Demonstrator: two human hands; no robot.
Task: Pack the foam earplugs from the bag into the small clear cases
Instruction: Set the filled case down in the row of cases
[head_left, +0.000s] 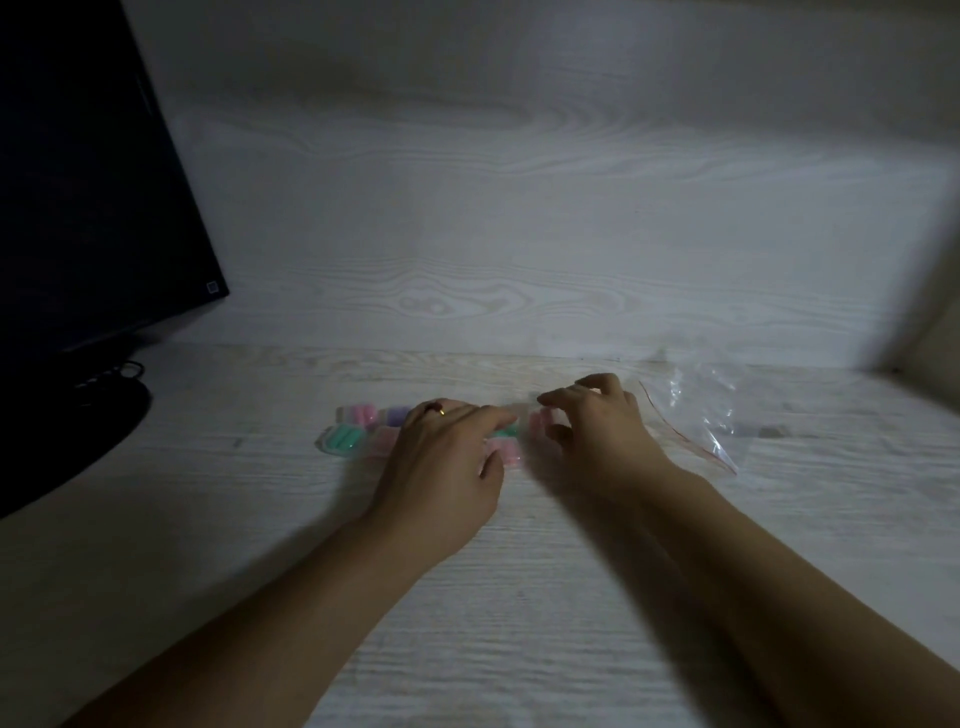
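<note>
The right hand (592, 415) pinches a pink-filled case (543, 420) at frame centre. The left hand (447, 457) lies flat-fingered over the row of cases (345, 436) stretching leftward. The emptied bag (701, 415) lies just right.

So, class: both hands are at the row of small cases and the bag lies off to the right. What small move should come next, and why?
Probably the right hand sets its pink-filled case down at the end of the row of cases. Its fingers curl round that case, the left hand rests flat on the row, and the bag looks empty, though blur hides detail.
</note>
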